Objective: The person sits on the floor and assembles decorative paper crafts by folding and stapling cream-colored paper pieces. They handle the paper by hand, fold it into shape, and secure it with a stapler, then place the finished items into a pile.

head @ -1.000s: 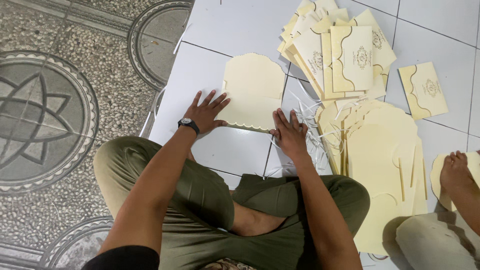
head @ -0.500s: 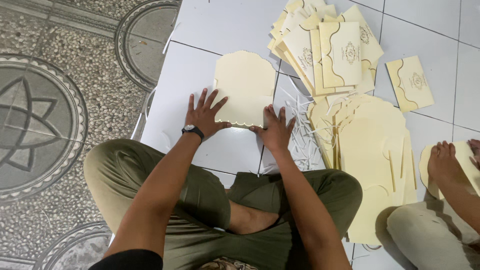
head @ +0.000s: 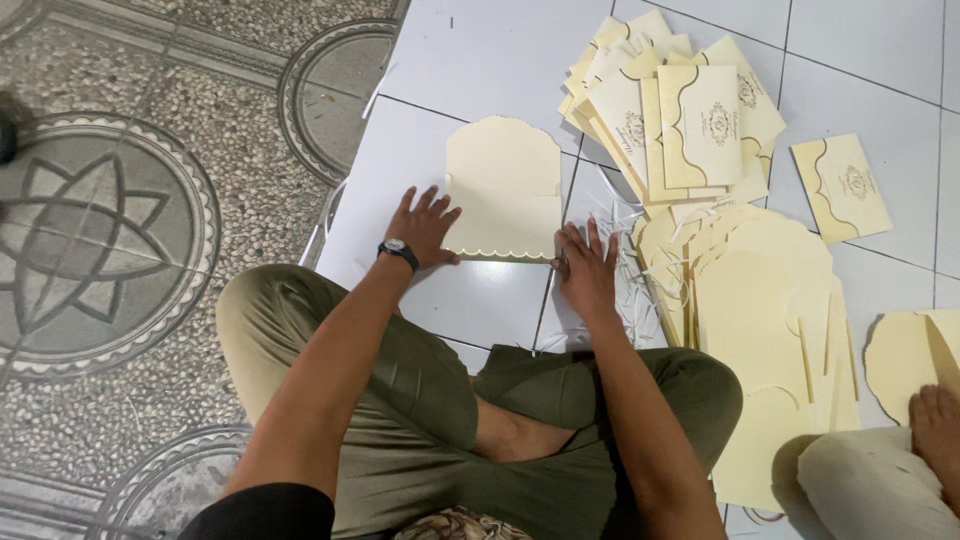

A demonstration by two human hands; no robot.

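A cream card sheet (head: 503,185) with a scalloped near edge and a rounded far flap lies flat on the white tiled floor (head: 480,60). My left hand (head: 424,226), with a dark wristwatch, presses its left near corner with fingers spread. My right hand (head: 585,266) rests flat at the sheet's right near corner, fingers spread too. Neither hand grips anything. I sit cross-legged in olive trousers (head: 440,400) just behind the sheet.
Several folded cream cards with ornate prints (head: 690,115) are fanned out at the far right; one (head: 842,187) lies apart. A stack of flat cream sheets (head: 765,330) and thin paper strips (head: 625,290) lie right of my knee. Another person's foot (head: 935,420) shows at the right edge.
My hands have spread apart along the sheet's scalloped edge, the right one sliding out to the right corner.
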